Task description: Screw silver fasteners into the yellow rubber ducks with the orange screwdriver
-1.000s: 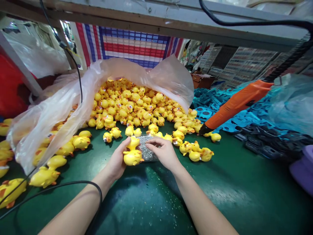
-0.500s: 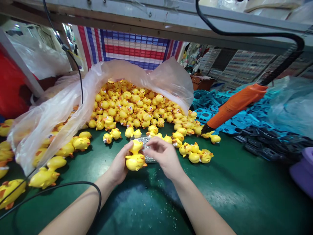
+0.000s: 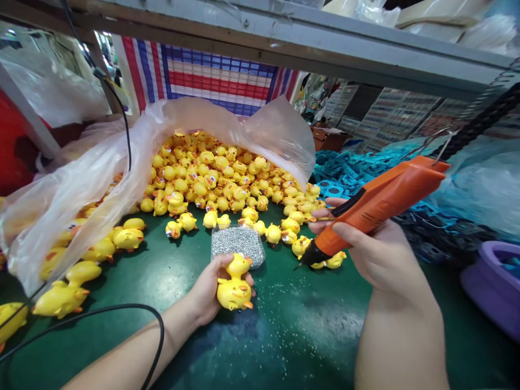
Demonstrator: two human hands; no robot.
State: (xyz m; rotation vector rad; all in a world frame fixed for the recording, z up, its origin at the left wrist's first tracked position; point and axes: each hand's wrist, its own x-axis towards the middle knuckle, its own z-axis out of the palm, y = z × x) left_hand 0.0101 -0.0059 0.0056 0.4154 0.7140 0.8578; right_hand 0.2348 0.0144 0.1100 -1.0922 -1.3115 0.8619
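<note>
My left hand (image 3: 209, 295) is closed around a yellow toy duck (image 3: 234, 290), held low over the green table with its orange feet and bill showing. Just beyond it stands a clear plastic tub (image 3: 238, 245) full of tiny silver screws. On the right, my right hand (image 3: 377, 246) grips an orange electric screwdriver (image 3: 377, 200), thumb on the near side and fingers behind the body. Its dark tip slants down to the left, above several ducks lying on the table. Part of the right hand's fingers is hidden by the tool.
A big heap of yellow ducks (image 3: 203, 173) spills from a clear plastic bag (image 3: 117, 157) at the back. Teal plastic parts (image 3: 331, 187) and a purple container (image 3: 493, 271) are at right. A black cable (image 3: 150, 309) crosses my left forearm; a metal shelf beam (image 3: 264, 38) runs overhead.
My right hand has left the screw tub and taken hold of the hanging screwdriver, its tip now lower and further left. My left hand has brought the duck slightly nearer, uncovering the tub.
</note>
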